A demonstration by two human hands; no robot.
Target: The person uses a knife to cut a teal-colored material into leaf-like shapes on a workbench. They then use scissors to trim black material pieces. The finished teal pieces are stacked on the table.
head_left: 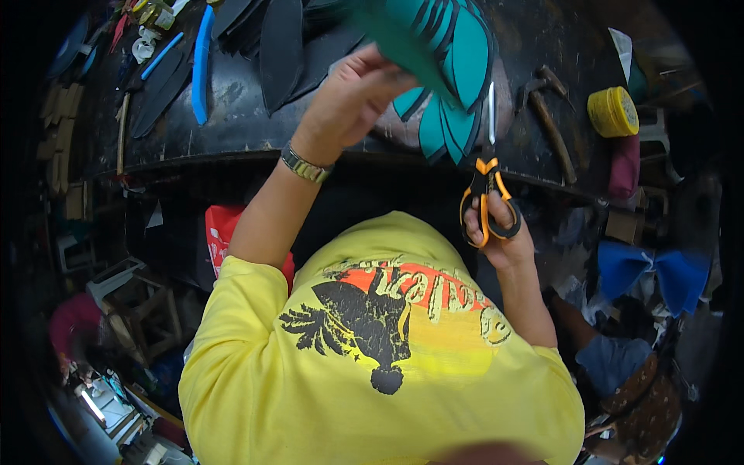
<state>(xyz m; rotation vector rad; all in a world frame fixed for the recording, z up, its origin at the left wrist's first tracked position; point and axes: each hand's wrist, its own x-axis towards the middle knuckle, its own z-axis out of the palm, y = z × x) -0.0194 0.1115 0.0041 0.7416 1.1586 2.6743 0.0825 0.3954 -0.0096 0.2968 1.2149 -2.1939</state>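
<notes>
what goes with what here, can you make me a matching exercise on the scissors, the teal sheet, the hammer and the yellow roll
Things:
1. scissors
2. teal sheet
3. hammer
4. yellow roll

Places:
A. held up in the left hand
B. at the bench's far right
C. in the right hand
D. lying on the bench, between the sheet and the roll

Pairs: 1-C, 2-A, 3-D, 4-B

Dark cluttered workbench (232,116), wooden stool (143,306) below — dim workshop, blue cloth (651,271) right
</notes>
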